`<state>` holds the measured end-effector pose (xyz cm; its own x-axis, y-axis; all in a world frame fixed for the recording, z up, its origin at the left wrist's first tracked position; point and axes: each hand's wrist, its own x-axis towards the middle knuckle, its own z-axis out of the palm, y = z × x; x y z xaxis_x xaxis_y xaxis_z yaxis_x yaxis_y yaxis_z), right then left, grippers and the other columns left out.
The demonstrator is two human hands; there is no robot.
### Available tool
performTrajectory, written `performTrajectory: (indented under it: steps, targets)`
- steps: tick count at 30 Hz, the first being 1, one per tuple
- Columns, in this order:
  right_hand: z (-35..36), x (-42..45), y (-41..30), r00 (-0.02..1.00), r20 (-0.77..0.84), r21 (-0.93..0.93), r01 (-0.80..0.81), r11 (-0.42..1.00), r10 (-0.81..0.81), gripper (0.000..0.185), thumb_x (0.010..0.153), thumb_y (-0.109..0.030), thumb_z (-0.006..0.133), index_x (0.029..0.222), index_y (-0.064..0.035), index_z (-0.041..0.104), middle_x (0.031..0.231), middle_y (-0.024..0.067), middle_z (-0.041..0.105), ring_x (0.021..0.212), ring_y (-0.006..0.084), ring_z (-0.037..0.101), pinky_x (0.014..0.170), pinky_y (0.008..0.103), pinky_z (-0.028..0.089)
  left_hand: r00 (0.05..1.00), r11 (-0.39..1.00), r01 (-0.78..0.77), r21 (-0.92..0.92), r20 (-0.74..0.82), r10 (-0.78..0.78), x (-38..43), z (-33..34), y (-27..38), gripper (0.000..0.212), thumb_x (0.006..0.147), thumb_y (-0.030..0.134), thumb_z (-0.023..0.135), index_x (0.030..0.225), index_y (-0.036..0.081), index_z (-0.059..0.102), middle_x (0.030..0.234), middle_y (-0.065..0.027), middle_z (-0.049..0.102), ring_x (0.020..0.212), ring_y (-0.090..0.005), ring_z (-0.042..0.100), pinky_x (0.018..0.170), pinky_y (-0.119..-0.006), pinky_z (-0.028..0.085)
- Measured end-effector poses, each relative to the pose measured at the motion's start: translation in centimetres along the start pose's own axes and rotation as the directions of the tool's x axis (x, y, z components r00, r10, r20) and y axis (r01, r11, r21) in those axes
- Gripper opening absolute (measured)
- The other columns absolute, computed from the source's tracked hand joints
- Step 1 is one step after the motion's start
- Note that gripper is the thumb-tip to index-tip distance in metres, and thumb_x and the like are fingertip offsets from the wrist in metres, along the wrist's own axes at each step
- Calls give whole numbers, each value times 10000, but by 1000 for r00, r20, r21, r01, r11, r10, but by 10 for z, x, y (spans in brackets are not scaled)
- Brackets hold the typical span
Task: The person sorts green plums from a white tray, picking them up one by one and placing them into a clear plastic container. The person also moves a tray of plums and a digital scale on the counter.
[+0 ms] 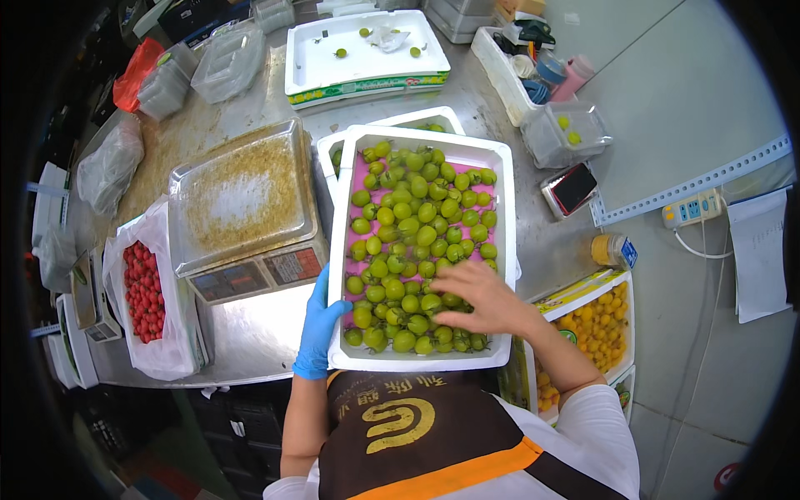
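Note:
A white foam box (pixel 509 250) lined with pink holds many green cherry tomatoes (pixel 409 226) close before me. My left hand (pixel 320 325), in a blue glove, grips the box's left wall near its front corner, thumb over the rim. Bare and with fingers apart, my right hand (pixel 478 299) reaches over the tomatoes at the box's right front; whether the fingertips touch them I cannot tell. Partly hidden beneath this box, a second white foam box (pixel 387 120) also has green tomatoes.
Left of the box stands a weighing scale (pixel 247 194), with red fruit (pixel 144 292) in a lined box beyond it. A shallow foam box (pixel 369 62) lies at the back. At right are a phone (pixel 574 189), a jar (pixel 612 250) and boxed yellow fruit (pixel 597 328).

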<state>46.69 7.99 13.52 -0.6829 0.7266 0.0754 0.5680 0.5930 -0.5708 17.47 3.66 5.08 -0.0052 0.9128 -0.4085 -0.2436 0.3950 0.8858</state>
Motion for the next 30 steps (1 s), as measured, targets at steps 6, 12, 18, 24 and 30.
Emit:
performTrajectory:
  steps: [6, 12, 18, 24, 30]
  targets:
    - [2, 45, 59, 976, -178, -271, -170, 947, 125, 371, 723, -124, 741, 1073, -43, 647, 947, 77, 573, 902, 266, 552, 783, 373, 454, 1000, 1000, -6, -29, 30, 6, -1, 2, 5, 781, 697, 9, 577, 1442, 4, 340, 1316, -121, 507, 1158, -191, 511, 973, -292, 424]
    - [3, 63, 63, 993, -112, -479, -88, 874, 39, 267, 705, -64, 659, 971, -44, 647, 881, 99, 528, 863, 277, 554, 709, 387, 455, 998, 998, -51, 46, 30, 49, 3, -2, -1, 774, 702, 18, 564, 1440, -17, 333, 1392, -139, 448, 1232, -206, 461, 1017, -302, 390]
    - [7, 71, 76, 994, -102, -464, -5, 886, -49, 223, 701, -74, 652, 921, -39, 650, 888, 104, 535, 874, 279, 553, 700, 376, 457, 999, 999, -11, -31, 34, 12, 2, -3, -3, 772, 700, 18, 568, 1437, -13, 341, 1390, -145, 451, 1235, -211, 461, 1016, -303, 391]
    - [-6, 45, 74, 941, -265, 83, -197, 977, 213, 327, 711, -193, 799, 967, -29, 679, 842, 63, 532, 719, 182, 533, 622, 298, 455, 999, 999, -44, -18, 27, 45, -2, 2, 3, 753, 703, 15, 568, 1425, -13, 359, 1346, -136, 491, 1206, -206, 484, 1008, -307, 401]
    - [-4, 25, 71, 872, -180, 629, -253, 735, 455, 241, 797, -144, 760, 954, 17, 672, 828, -5, 524, 648, 56, 467, 577, 214, 406, 998, 998, -51, -30, 25, 52, -1, 1, 1, 761, 697, 24, 580, 1423, -19, 358, 1360, -145, 479, 1216, -215, 479, 1025, -318, 389]
